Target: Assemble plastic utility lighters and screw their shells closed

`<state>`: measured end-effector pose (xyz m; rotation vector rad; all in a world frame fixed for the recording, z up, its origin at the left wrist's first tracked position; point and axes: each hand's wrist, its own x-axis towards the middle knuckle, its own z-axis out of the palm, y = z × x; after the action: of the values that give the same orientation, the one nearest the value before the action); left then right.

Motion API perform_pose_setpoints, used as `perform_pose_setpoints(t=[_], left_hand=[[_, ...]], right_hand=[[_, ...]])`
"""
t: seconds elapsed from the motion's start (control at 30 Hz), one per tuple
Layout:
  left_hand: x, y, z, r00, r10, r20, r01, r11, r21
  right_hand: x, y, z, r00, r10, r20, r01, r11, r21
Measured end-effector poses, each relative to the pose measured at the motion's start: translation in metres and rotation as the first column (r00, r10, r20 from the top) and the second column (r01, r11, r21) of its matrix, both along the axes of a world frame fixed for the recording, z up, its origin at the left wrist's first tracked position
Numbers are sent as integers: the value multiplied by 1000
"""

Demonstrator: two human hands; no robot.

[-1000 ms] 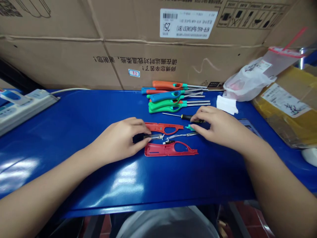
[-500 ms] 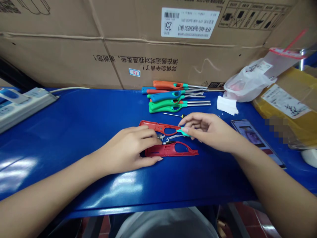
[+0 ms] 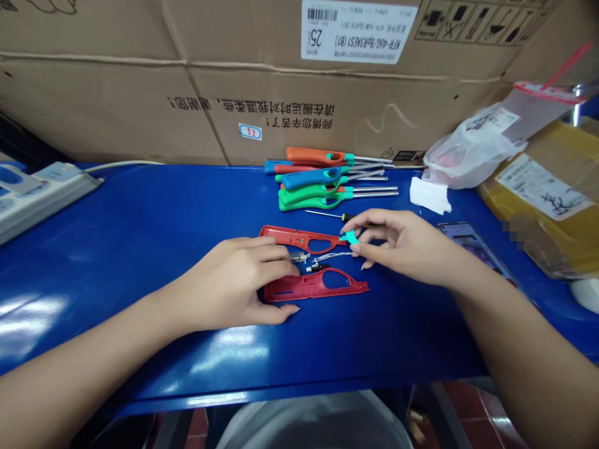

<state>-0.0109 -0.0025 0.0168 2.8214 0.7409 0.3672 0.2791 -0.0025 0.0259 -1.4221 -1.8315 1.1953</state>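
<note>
Now right hand (image 3: 397, 244) pinches teal piece (image 3: 352, 237) beside far red shell's (image 3: 289, 236) narrow end; left hand (image 3: 243, 277), grip unclear, by its wide end. Slack pinch could drop the piece.

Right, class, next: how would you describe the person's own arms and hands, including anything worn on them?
The left hand and right hand are both ungloved, with no rings visible. The left forearm and right forearm show no sleeves, watch, bracelet, cables or markings. Both forearms broaden smoothly away from slimmer wrists.
</note>
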Motion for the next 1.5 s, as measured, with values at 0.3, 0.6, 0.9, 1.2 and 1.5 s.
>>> perform_pose_setpoints(t=[0.3, 0.6, 0.9, 1.2, 1.5], left_hand=[[14, -5, -16, 984, 91, 151, -77, 992, -98], [11, -3, -14, 983, 81, 162, -73, 996, -53], [10, -2, -14, 943, 170, 286, -156, 985, -69], [9, -2, -11, 936, 131, 326, -121, 991, -49], [12, -5, -10, 861, 324, 392, -235, 937, -259]], right_hand=[[14, 7, -7, 842, -97, 531, -184, 873, 451], [21, 1, -1, 739, 174, 651, -450, 847, 284], [13, -6, 11, 812, 265, 520, -428, 876, 221], [10, -8, 14, 821, 291, 491, -433, 879, 203], [6, -10, 11, 806, 363, 467, -470, 873, 132]])
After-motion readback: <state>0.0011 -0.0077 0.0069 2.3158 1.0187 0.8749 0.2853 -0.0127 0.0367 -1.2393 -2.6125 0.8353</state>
